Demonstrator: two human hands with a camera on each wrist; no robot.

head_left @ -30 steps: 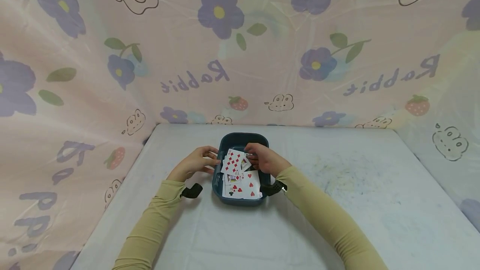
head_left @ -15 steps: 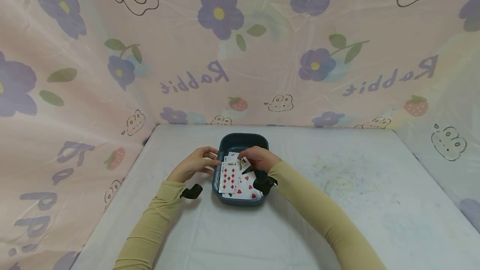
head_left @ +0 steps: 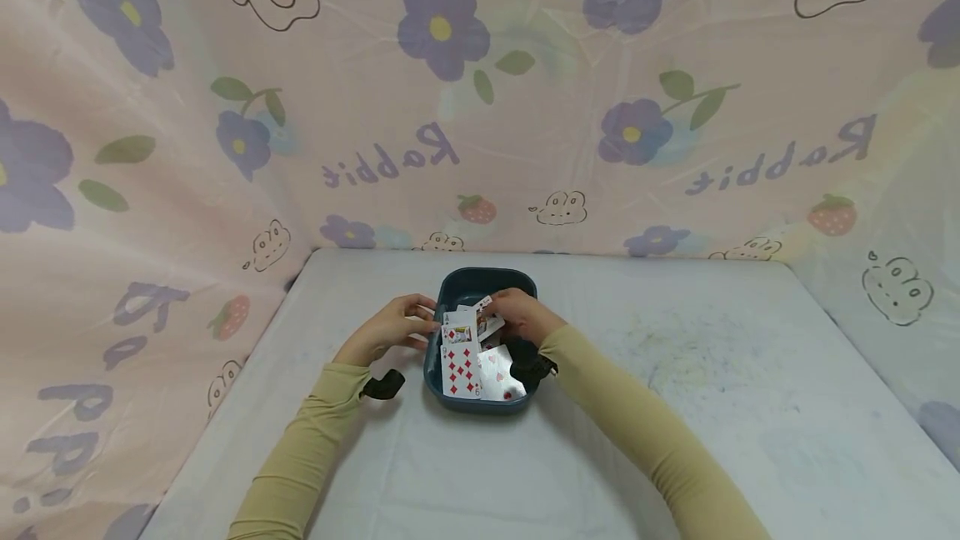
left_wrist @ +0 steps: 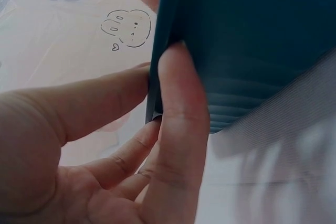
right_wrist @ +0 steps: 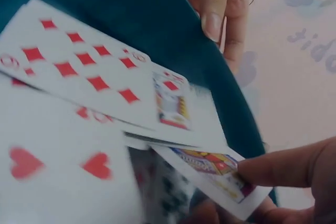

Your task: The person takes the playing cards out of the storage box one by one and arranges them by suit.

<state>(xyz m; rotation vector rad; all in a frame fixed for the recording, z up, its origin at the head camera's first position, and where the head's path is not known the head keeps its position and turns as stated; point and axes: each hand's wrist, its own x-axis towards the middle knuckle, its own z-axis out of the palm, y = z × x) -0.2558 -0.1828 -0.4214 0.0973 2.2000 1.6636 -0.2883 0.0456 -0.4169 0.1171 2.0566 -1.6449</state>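
A dark blue-green plastic basin [head_left: 480, 408] stands on the table with several playing cards lying face up inside. My left hand [head_left: 390, 330] grips its left rim, thumb and fingers on either side of the wall [left_wrist: 252, 40]. Inside the basin, my right hand [head_left: 528, 317] pinches a face card [right_wrist: 212, 169] between thumb and fingers, tilted above the others. A nine of diamonds [right_wrist: 84, 59] overlaps a diamond face card [right_wrist: 172, 100] along the left side. Nearer the front lies a hearts card [head_left: 495, 367]. My right hand and wrist strap hide part of the basin's right side.
The basin sits on a white-covered table [head_left: 675, 440], stained on the right. Behind and beside it hangs a pink curtain [head_left: 540, 107] printed with flowers and rabbits. Black straps [head_left: 384, 384] circle both wrists over the sleeves.
The nine of diamonds has gone from the middle of the basin to its left front, below a diamond face card. My right hand has shifted slightly left and pinches a face card. My left hand stays put.
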